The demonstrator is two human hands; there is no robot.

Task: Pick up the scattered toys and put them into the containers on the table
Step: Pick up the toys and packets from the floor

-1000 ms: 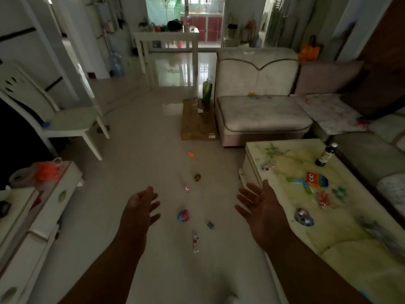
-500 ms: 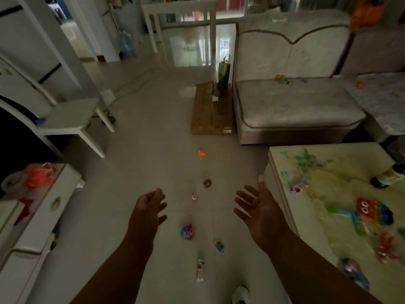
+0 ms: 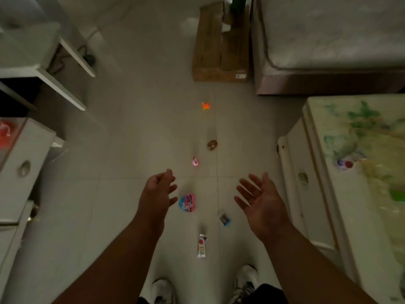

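Head view: both arms reach out over the floor (image 3: 122, 132). The left hand (image 3: 158, 193) holds nothing, its fingers loosely bent. The right hand (image 3: 260, 200) is palm up, fingers spread, holding nothing too. Small toys lie in a line on the floor between the hands: an orange toy (image 3: 205, 105), a brown one (image 3: 212, 144), a pink one (image 3: 195, 162), a pink and blue toy (image 3: 187, 202) just beside the left hand, a little blue one (image 3: 225, 219) and a white tube (image 3: 202, 246). The table (image 3: 341, 194) stands to the right.
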